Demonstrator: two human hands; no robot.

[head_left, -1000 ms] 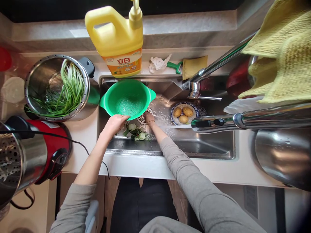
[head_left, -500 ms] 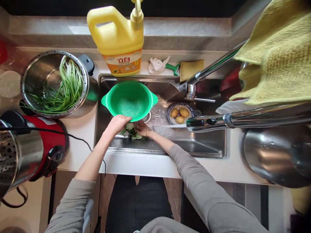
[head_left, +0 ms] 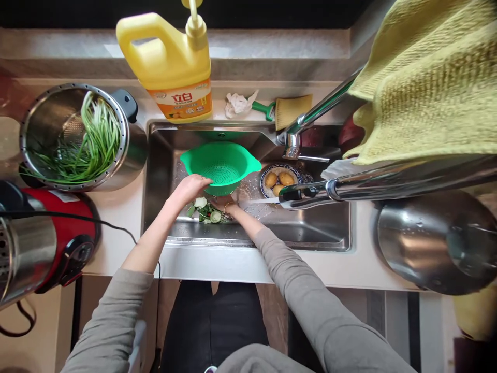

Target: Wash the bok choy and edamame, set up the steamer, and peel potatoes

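Over the sink (head_left: 248, 235), the left hand (head_left: 190, 187) grips the green colander (head_left: 221, 165); beneath it, the right hand (head_left: 226, 203) gathers vegetable scraps (head_left: 205, 211), fingers hidden.

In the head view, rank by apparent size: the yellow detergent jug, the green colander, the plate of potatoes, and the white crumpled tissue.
1. yellow detergent jug, though it sits nearer the camera, so its lead is unsure
2. green colander, held at its rim by the left hand
3. plate of potatoes
4. white crumpled tissue

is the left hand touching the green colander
Touching: the head view shows the left hand with fingers curled over the green colander rim, no gap.
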